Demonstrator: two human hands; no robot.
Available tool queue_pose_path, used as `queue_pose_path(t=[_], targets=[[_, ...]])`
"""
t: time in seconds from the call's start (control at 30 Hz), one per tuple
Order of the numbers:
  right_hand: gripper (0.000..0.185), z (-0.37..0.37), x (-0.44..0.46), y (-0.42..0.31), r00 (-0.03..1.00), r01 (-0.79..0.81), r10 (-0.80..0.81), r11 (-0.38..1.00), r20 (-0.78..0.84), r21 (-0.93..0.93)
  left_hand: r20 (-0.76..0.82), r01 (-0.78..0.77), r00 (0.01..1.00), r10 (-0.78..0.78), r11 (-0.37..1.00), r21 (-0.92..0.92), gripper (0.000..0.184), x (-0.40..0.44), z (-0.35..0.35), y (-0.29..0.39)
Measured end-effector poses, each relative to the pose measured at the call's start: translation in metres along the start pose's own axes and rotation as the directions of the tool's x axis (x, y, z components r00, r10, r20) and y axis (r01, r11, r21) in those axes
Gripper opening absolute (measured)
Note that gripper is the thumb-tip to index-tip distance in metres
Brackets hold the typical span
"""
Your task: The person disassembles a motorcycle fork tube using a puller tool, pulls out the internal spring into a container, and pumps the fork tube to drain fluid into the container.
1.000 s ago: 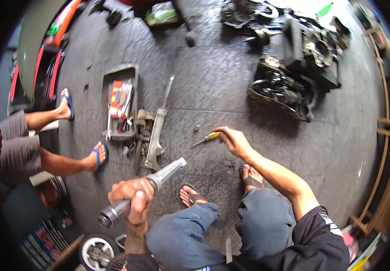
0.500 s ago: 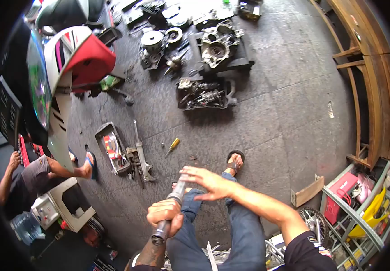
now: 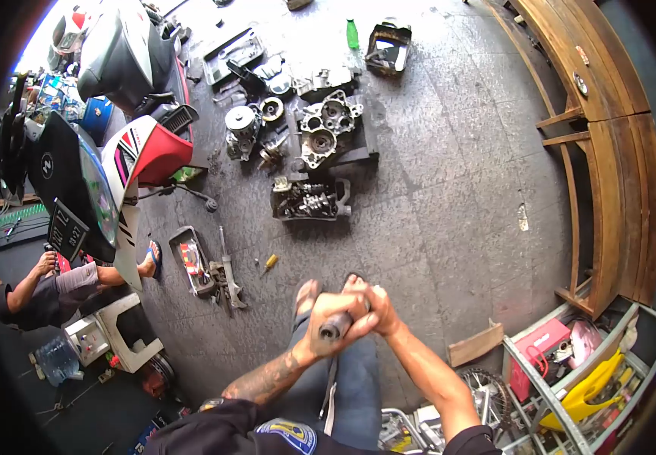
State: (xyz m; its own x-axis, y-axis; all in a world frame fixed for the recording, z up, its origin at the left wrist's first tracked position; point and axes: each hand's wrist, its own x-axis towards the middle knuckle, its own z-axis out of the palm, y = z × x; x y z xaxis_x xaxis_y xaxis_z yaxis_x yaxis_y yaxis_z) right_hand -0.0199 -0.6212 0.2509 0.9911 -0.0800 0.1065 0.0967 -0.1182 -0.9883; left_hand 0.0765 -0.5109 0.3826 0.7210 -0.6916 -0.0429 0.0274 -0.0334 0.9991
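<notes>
Here, item by item: hands, two, at lower centre of the frame; left hand (image 3: 329, 309), one, its fingers wrapped around one metal cylinder (image 3: 334, 327), the round end of which faces up toward the head; right hand (image 3: 382, 309), one, pressed just beside the left, fingers bent, though I cannot tell whether they close on the cylinder, its other end being hidden; feet, two, just above the hands.

On the floor, left of centre: yellow-handled screwdriver (image 3: 271, 262), one; small round piece (image 3: 256, 261), one, just beside it; grey tray (image 3: 181, 235), one, with red-and-yellow packaging inside; fork leg (image 3: 228, 269), one, lying alongside the tray.

Upper centre: silver engine casing (image 3: 331, 129), one, with two large round openings; black container (image 3: 309, 218), one, filled with metal parts; green bottle (image 3: 352, 34), one.

Right edge: wooden bench (image 3: 620, 167), one; lower right, metal rack (image 3: 549, 401), one, bearing one yellow panel (image 3: 586, 390); left edge, seated person (image 3: 39, 296), one.
</notes>
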Motion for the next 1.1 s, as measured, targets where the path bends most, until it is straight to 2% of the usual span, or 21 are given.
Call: queue_pose_path(t=[0.03,0.13,0.2,0.3,0.33,0.43,0.47,0.5,0.53,0.6,0.67,0.73,0.77,0.8,0.87,0.9,0.93,1.0,1.03,1.07,1.1], targets=[[0.028,-0.009,0.009,0.002,0.998,0.048,-0.053,0.977,-0.016,-0.208,-0.026,0.031,0.999,-0.032,0.999,-0.008,0.028,0.017,0.007,0.002],[0.033,-0.056,0.038,-0.008,0.988,-0.132,0.124,0.987,-0.092,-0.088,-0.111,0.096,0.989,-0.097,0.995,-0.019,0.026,0.073,0.027,-0.010],[0.040,-0.080,0.057,0.003,0.970,-0.219,0.221,0.975,-0.104,0.030,-0.163,0.229,0.957,-0.242,0.969,-0.091,0.024,0.110,0.036,-0.010],[0.052,-0.124,0.091,0.019,0.962,-0.242,0.243,0.970,-0.123,0.018,-0.167,0.267,0.936,-0.309,0.936,-0.230,0.023,0.169,0.049,-0.022],[0.057,-0.139,0.110,0.020,0.964,-0.226,0.229,0.973,-0.134,0.034,-0.227,0.199,0.950,-0.216,0.975,-0.094,0.022,0.189,0.054,-0.032],[0.064,-0.186,0.157,0.042,0.969,-0.237,0.235,0.971,-0.081,-0.023,-0.264,0.210,0.944,-0.197,0.978,0.020,0.020,0.257,0.056,-0.043],[0.065,-0.202,0.160,0.057,0.966,-0.258,0.258,0.966,0.007,-0.023,-0.261,0.275,0.929,-0.263,0.961,0.014,0.020,0.277,0.057,-0.040],[0.065,-0.214,0.167,0.061,0.960,-0.281,0.281,0.960,0.001,-0.019,-0.270,0.237,0.927,-0.259,0.965,-0.112,0.020,0.299,0.060,-0.035],[0.061,-0.230,0.186,0.071,0.956,-0.295,0.294,0.954,-0.014,-0.052,-0.273,0.231,0.928,-0.253,0.967,-0.112,0.020,0.322,0.060,-0.032],[0.054,-0.258,0.217,0.081,0.942,-0.334,0.333,0.936,-0.032,-0.113,-0.231,0.392,0.871,-0.433,0.897,-0.205,0.022,0.358,0.062,-0.025],[0.049,-0.287,0.249,0.087,0.924,-0.382,0.381,0.921,-0.022,-0.073,-0.273,0.351,0.866,-0.419,0.898,-0.264,0.024,0.391,0.069,-0.029],[0.046,-0.315,0.276,0.093,0.929,-0.361,0.371,0.910,0.008,-0.205,-0.318,0.358,0.854,-0.412,0.909,-0.214,0.024,0.425,0.073,-0.029],[0.048,-0.326,0.289,0.100,0.964,-0.266,0.267,0.959,0.001,-0.096,-0.247,0.408,0.846,-0.472,0.873,-0.268,0.025,0.440,0.073,-0.034],[0.048,-0.339,0.305,0.106,0.966,-0.256,0.259,0.962,0.021,-0.100,-0.267,0.397,0.843,-0.466,0.876,-0.274,0.025,0.459,0.076,-0.035],[0.049,-0.363,0.335,0.118,0.992,-0.094,0.103,0.989,0.073,-0.110,-0.383,0.211,0.875,-0.297,0.944,-0.252,0.030,0.497,0.084,-0.036],[0.051,-0.372,0.346,0.126,0.976,-0.189,0.201,0.972,0.079,-0.142,-0.374,0.168,0.888,-0.267,0.946,-0.276,0.040,0.511,0.089,-0.057],[0.051,-0.384,0.366,0.127,0.976,-0.175,0.191,0.975,0.104,-0.139,-0.399,0.158,0.879,-0.261,0.949,-0.274,0.040,0.526,0.091,-0.067],[0.051,-0.405,0.394,0.122,0.922,-0.359,0.384,0.897,0.052,-0.258,-0.457,0.219,0.864,-0.210,0.975,-0.035,0.046,0.547,0.096,-0.083],[0.051,-0.410,0.408,0.123,0.973,-0.213,0.231,0.917,0.015,-0.337,-0.458,0.204,0.855,-0.242,0.970,-0.131,0.050,0.559,0.097,-0.090],[0.053,-0.416,0.420,0.133,0.949,-0.281,0.308,0.921,0.063,-0.270,-0.440,0.271,0.835,-0.332,0.942,-0.195,0.052,0.570,0.097,-0.099],[0.052,-0.420,0.431,0.137,0.936,-0.331,0.349,0.921,0.057,-0.204,-0.477,0.248,0.828,-0.294,0.956,-0.159,0.054,0.583,0.096,-0.103]])
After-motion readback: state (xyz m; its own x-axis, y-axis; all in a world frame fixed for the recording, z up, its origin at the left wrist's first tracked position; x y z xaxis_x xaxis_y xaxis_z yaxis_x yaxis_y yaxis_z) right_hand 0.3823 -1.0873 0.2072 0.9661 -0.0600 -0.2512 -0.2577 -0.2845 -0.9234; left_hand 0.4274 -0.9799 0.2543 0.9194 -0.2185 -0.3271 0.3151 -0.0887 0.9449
